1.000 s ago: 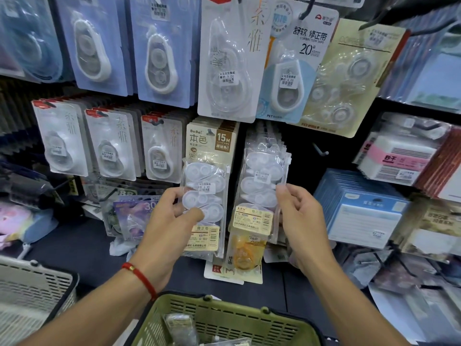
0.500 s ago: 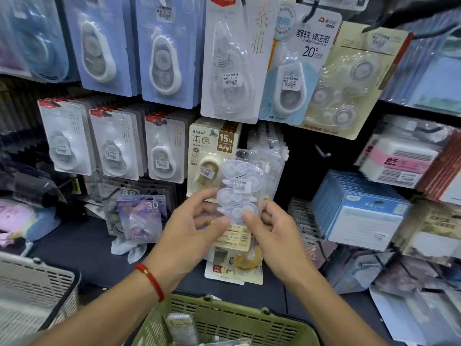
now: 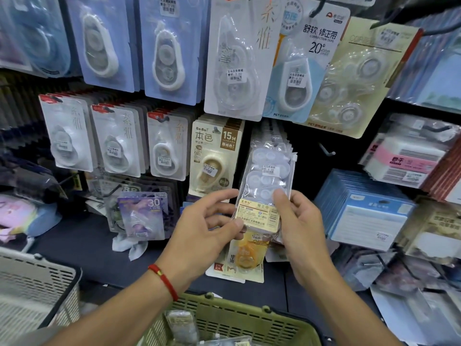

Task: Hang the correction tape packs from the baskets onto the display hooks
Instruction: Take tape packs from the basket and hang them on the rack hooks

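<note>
A clear bag pack of white correction tapes [image 3: 265, 181] with a yellow label stands upright in front of a row of like packs on a display hook. My right hand [image 3: 298, 226] pinches its lower right side, thumb on the front. My left hand [image 3: 207, 228] pinches the yellow label at the lower left corner. The pack's top sits level with the hanging row; whether it is on the hook is hidden. A green basket [image 3: 249, 318] below my arms holds more packs [image 3: 179, 323].
Carded correction tapes fill hooks above and to the left. A BoBo card [image 3: 214, 158] hangs just left of the pack. A bare hook [image 3: 326, 149] sticks out to the right. A grey basket [image 3: 37, 290] stands at lower left. Blue boxes [image 3: 364, 208] are stacked at right.
Both hands carried the bag pack from in front of the BoBo card rightward and up to the row of like packs. The BoBo card is uncovered again.
</note>
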Tool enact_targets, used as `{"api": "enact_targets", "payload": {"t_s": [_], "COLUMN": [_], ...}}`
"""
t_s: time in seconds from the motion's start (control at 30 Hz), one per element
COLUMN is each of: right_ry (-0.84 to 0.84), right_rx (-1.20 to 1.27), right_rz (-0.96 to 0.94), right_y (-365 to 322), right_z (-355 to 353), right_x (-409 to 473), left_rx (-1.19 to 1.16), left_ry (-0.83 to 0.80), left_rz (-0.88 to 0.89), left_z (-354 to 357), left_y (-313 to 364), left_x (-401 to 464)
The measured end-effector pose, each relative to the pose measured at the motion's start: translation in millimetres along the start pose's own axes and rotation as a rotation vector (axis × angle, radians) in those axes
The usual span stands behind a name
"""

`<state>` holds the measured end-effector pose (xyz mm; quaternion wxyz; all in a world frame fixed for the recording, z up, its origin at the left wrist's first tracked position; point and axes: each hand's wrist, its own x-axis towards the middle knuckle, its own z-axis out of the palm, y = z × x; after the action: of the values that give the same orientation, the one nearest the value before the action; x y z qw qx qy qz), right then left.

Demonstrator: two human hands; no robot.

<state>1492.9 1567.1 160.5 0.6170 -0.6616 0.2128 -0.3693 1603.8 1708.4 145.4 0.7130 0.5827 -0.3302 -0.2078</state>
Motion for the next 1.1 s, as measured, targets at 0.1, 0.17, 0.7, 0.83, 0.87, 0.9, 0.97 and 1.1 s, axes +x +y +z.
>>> {"api": "enact_targets", "payload": {"t_s": [0.1,0.17,0.7,0.83,0.87,0.9,0.97,1.1], "right_ry": [0.025,0.067,-0.186,-0.257,-0.248,-0.222,-0.154,-0.136], "right_rx": [-0.034,-0.205,-1.471,-1.453,-1.409,-1.35,-1.235,-1.162], "right_rz": [-0.013,-0.019,-0.437,-0.448,-0.456,-0.459,-0.469,-0.228], "right_y": [2,5,47,48,48,49,57,91], "right_z": [-1,-3,4,4,2,-1,-12,-51], "right_x": [2,2,66,65,61,55,39,3], "left_rx": [0.014,0.187,1.225,1.213,1.205,1.194,1.196,1.374], "left_ry": [-0.016,-0.005,-0.034,-0.031,-0.027,-0.029,-0.083,-0.461], "left_rz": [0.001,0.013,0.44,0.444,0.439,0.431,0.411,0.283], "left_z": [-1,-3,-29,-30,-30,-29,-29,-32], "left_y": [0,-1,-14,-13,-14,-16,-23,-59], "left_x": [2,4,37,32,29,25,18,-7]}}
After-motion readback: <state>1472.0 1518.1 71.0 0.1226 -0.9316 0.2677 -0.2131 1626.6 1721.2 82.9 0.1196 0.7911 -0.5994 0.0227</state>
